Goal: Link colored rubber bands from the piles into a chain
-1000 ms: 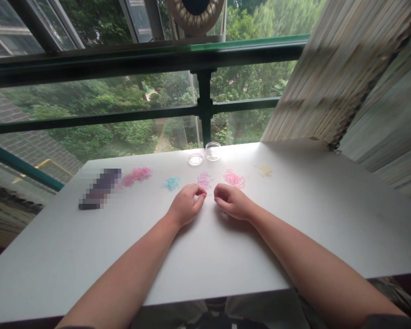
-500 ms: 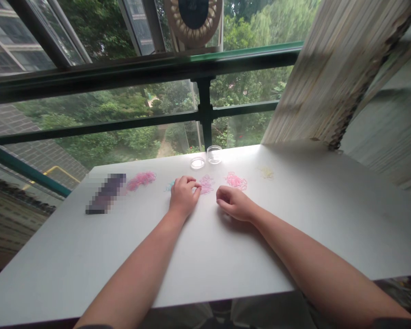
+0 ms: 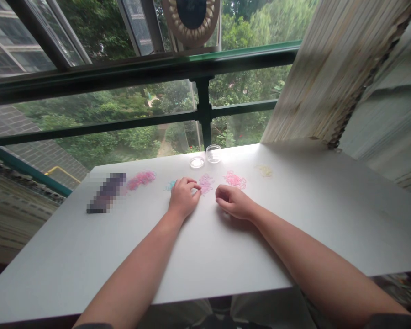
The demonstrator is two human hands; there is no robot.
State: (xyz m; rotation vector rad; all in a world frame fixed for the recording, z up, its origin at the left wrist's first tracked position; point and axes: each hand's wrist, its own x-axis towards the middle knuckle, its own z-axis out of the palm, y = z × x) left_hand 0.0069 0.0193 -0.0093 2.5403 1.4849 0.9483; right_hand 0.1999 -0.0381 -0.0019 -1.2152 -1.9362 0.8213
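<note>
My left hand (image 3: 184,197) rests on the white table, its fingers bent but apart. Its thumb and fingertips lie at the left edge of a pile of small purple loops (image 3: 206,183), which look like rubber bands. Partly behind this hand is a small pile of turquoise loops (image 3: 169,185). To the right, my right hand (image 3: 234,202) rests on its side with its fingers curled in toward the thumb; whatever they may hold is hidden. Just beyond it lies a pile of pink loops (image 3: 236,179). A few yellow loops (image 3: 264,171) lie farther right.
A larger mixed pink pile (image 3: 141,180) lies at left, beside a blurred dark oblong object (image 3: 107,193). Near the table's far edge stand a clear round container (image 3: 214,154) and a clear round lid (image 3: 197,162). Behind them are a green railing (image 3: 203,109) and a curtain (image 3: 303,87).
The view has shifted very slightly. Both hands keep nearly the same pose and place, and the piles look unchanged.
</note>
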